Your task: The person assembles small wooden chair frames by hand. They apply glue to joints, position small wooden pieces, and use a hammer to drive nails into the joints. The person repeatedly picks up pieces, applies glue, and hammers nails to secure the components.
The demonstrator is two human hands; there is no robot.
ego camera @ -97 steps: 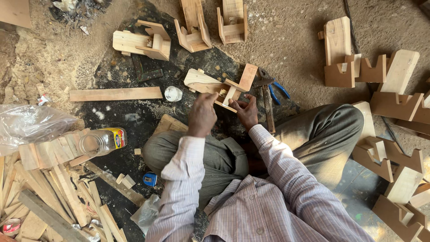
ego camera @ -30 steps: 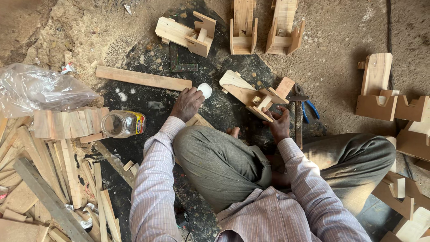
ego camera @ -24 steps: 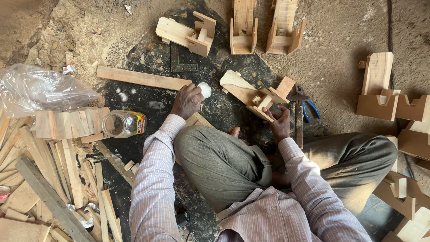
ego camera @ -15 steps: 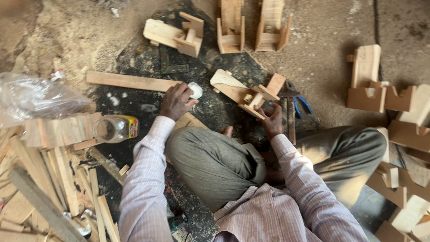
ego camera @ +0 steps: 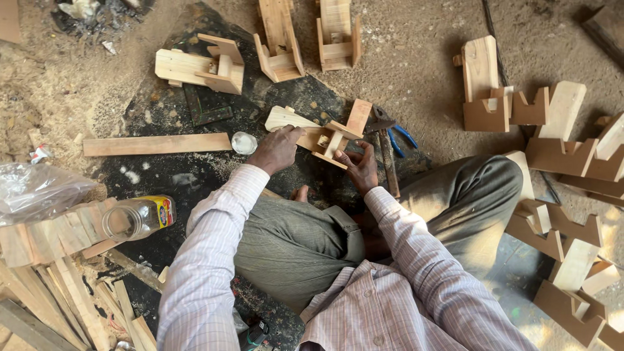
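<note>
Small wooden frame (ego camera: 325, 133): light, stiff, rough. Left hand (ego camera: 276, 149) pressing on plank end; right hand (ego camera: 361, 170) pinching lower edge.

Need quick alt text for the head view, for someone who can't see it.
Seated on the ground, a person grips a small wooden assembly with the left hand and right hand. Pliers, a white cap and a long plank lie nearby.

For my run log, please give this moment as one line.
left hand: on wooden assembly | right hand: grips its end | small white cup: beside left hand | pliers: on ground
</note>
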